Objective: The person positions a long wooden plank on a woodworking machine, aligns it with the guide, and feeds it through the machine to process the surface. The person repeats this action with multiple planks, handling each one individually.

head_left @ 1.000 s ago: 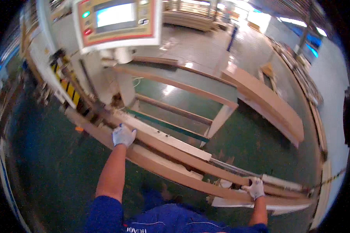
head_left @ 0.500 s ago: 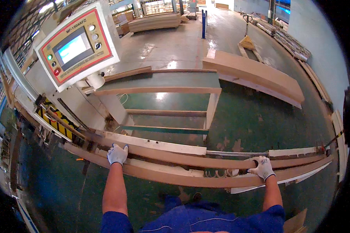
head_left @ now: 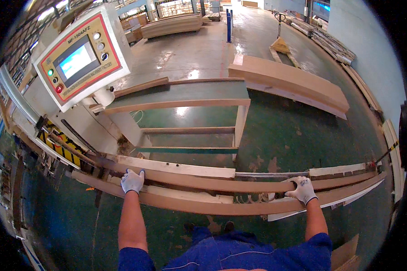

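A long, narrow brown board strip (head_left: 221,183) lies lengthwise in front of me, along the machine's rail. Toward its left part, my left hand (head_left: 133,181), in a white glove, is closed over the strip with the thumb on one side. Far to the right, my gloved right hand (head_left: 303,189) grips the same strip, thumb and fingers curled around its edge. A second brown strip (head_left: 212,208) runs nearer to me, roughly parallel, passing beneath both wrists. Between the strips show a pale ledge (head_left: 185,194) and some coiled hose (head_left: 251,198).
A control panel with a lit screen (head_left: 79,58) hangs at the upper left. Beyond the rail stands a grey-topped table frame (head_left: 190,92). A stack of brown boards (head_left: 289,83) and a yellow pallet jack (head_left: 280,46) are farther right. Yellow-black striping (head_left: 59,147) marks the machine's left side.
The whole view has shifted slightly, so the scene sits a little farther left. Both hands keep their grip on the strip at about the same places.
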The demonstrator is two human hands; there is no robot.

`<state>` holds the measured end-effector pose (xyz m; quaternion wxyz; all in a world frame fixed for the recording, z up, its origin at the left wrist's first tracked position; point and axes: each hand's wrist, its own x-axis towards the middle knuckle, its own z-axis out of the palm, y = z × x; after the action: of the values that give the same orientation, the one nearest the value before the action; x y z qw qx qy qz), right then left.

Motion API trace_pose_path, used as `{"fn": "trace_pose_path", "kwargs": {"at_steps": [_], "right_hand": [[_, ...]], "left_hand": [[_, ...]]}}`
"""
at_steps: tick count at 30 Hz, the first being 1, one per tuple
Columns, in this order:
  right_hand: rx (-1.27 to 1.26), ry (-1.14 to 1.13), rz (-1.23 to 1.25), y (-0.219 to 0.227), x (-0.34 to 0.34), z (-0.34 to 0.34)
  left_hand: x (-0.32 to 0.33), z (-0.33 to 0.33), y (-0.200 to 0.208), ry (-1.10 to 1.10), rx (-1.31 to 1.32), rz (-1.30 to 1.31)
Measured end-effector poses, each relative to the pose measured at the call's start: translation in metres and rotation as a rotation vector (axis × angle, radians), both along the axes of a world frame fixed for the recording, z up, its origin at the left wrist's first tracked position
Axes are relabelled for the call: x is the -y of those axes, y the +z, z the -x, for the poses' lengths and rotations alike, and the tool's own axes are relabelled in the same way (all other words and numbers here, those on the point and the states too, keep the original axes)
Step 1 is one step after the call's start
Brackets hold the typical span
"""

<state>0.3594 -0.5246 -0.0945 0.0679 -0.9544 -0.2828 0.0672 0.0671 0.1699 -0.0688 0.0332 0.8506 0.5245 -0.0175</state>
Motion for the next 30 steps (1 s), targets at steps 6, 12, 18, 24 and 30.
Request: {"fn": "trace_pose_path", "kwargs": {"at_steps": [6, 12, 18, 24, 30], "right_hand": [[-0.084, 0.006, -0.034, 0.007, -0.006, -0.002], [-0.027, -0.016, -0.042, -0.004, 0.002, -0.001], [-0.053, 0.0, -0.051, 0.013, -0.001, -0.002], [-0.054, 0.05, -0.09, 0.016, -0.015, 0.0], [-0.03, 0.103, -0.027, 0.006, -0.05, 0.009]], "left_hand": [[-0.004, 0.004, 0.002, 0.006, -0.011, -0.002], [0.002, 0.0, 0.006, 0.014, -0.003, 0.009], [0.0, 0.0, 0.004, 0.033, 0.021, 0.01], [-0.002, 0.0, 0.0, 0.061, 0.04, 0.0], [0.005, -0.005, 0.011, 0.05, 0.048, 0.029]]}}
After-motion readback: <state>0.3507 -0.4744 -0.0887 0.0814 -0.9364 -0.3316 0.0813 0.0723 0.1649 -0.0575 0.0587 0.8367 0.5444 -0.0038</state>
